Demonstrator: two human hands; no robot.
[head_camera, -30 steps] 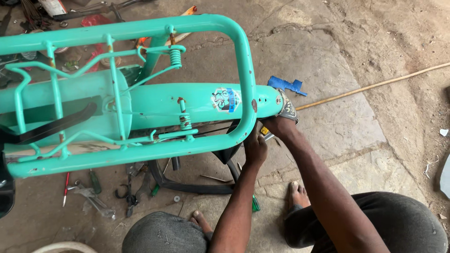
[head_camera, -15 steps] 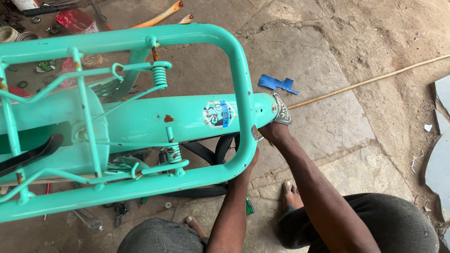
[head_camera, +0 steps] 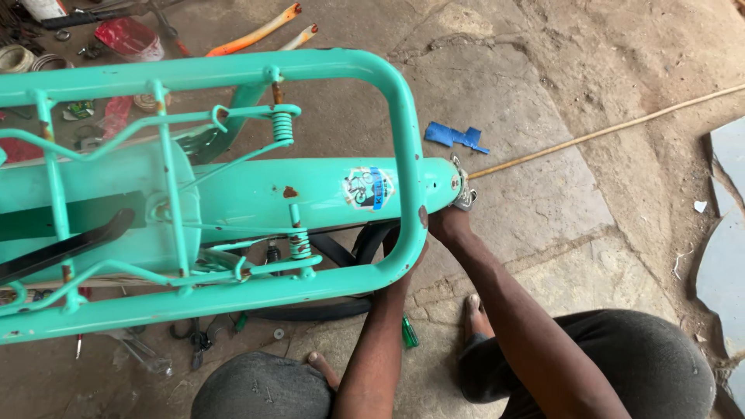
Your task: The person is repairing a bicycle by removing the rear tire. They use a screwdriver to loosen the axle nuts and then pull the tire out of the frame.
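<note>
Right hand (head_camera: 448, 225) gripping the rear tip of the turquoise mudguard (head_camera: 310, 194) beside its metal reflector bracket (head_camera: 464, 194); fingers curled under | left hand (head_camera: 400, 260) below the mudguard, behind the carrier rack (head_camera: 403, 116); grip cannot be told | blue scrap (head_camera: 454, 137) beyond the mudguard tip

We see soft, even daylight, faint shadows beneath our fingers, no glare, sharp focus, slight wide-angle bending at edges

Hands (head_camera: 434, 233) perhaps gripping mudguard (head_camera: 310, 194) tip
</note>
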